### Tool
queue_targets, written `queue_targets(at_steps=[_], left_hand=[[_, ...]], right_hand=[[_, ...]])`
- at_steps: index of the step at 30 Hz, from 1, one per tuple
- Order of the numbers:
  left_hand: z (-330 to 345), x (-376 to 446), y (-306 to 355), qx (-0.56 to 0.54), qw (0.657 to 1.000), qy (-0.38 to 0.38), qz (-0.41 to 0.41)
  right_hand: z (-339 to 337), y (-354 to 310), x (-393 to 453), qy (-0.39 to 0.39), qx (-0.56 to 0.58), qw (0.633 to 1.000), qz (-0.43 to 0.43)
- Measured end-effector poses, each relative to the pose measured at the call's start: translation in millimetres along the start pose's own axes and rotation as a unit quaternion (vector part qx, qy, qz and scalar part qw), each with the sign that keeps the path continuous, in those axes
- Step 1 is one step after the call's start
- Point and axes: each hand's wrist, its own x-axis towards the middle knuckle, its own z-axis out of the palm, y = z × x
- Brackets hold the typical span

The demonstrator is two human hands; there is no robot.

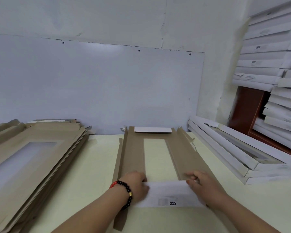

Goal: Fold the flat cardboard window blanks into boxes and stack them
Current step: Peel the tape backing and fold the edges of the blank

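A flat brown cardboard window blank lies on the pale table in front of me, brown side up, with a rectangular window cut in its middle. Its far flap is folded over and shows white. The near flap is also folded over, white with "SGS" printed on it. My left hand, with a black and red bead bracelet on the wrist, grips the flap's left end. My right hand grips its right end, fingers curled over the edge.
A thick pile of flat brown blanks lies at the left of the table. Folded white boxes are stacked at the right, with taller stacks behind them. A white board leans against the wall behind the table.
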Motion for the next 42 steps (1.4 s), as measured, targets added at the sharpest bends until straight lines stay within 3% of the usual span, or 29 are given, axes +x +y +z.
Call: queue_targets(at_steps=[3, 9, 16, 20, 24, 28, 33, 36, 42], left_hand=[[-1.4, -10.4, 2.7, -0.017, 1.0, -0.023, 0.013], [19.6, -33.7, 5.6, 0.015, 0.998, -0.015, 0.054], [42.1, -31.6, 6.8, 0.105, 0.991, 0.029, 0.071], [53.9, -27.3, 8.6, 0.174, 0.979, 0.06, 0.084], [67.0, -19.3, 16.5, 0.117, 0.987, 0.075, 0.085], [74.6, -10.3, 22.0, 0.111, 0.99, 0.067, 0.06], [69.1, -8.8, 4.8, 0.207, 0.972, 0.079, 0.079], [61.2, -9.8, -3.4, 0.257, 0.961, 0.077, 0.074], [50.0, -14.7, -19.7, 0.282, 0.956, 0.063, 0.042]], right_hand=[[-5.3, -1.5, -13.3, -0.011, 0.043, 0.999, -0.018], [3.8, 7.5, -41.0, -0.01, 0.005, 0.999, -0.053], [23.8, 7.5, -43.9, 0.024, -0.163, 0.982, -0.089], [42.0, -7.0, -42.6, 0.144, -0.239, 0.945, -0.171], [73.6, -35.0, -33.1, 0.184, -0.288, 0.913, -0.223], [94.6, -59.1, -24.0, 0.139, -0.295, 0.922, -0.209], [82.6, -39.7, -27.1, 0.179, -0.293, 0.909, -0.235], [68.9, -18.6, -27.4, 0.204, -0.327, 0.902, -0.195], [39.7, 2.5, -32.4, 0.179, -0.338, 0.913, -0.144]])
